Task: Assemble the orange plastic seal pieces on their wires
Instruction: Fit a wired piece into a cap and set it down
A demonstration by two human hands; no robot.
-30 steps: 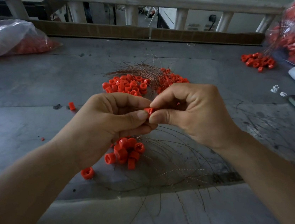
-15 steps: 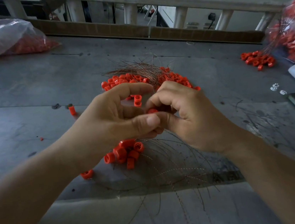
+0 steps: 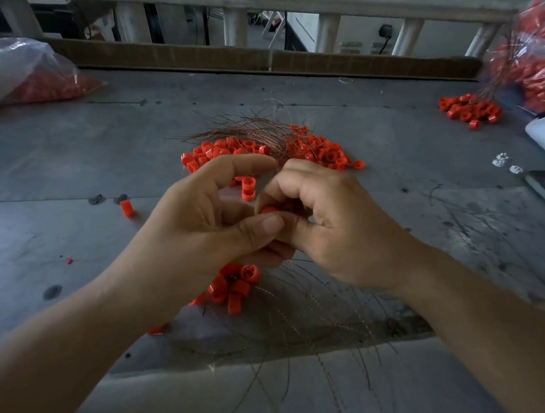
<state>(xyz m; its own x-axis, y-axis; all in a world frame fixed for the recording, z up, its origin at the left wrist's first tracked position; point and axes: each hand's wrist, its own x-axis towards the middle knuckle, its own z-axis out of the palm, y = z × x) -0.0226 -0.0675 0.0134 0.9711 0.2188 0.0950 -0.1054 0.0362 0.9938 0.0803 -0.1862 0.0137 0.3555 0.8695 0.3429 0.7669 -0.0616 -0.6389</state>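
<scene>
Both hands met over the grey metal worktable, working on a single small orange plastic seal piece, which showed only as a sliver of its rim between them. The left hand was closed in a pinch, its thumb pressed against the piece, while its forefinger arched above and left an open loop. The right hand was curled shut around the same piece from the other side, fingers folded in; whether it also held a wire could not be told, since the contact point was hidden. This looked like the joining step itself, a seal being pushed onto or locked over its wire. Just beneath the hands lay a small cluster of orange seals on thin coppery wires, probably finished ones, their strands fanning towards the near edge. Beyond the hands sat the loose heap of orange seal pieces with a bundle of bare brown wires lying across it. The next move likely called for a firm squeeze to seat the piece, then laying it with the cluster and reaching to the heap for another.
</scene>
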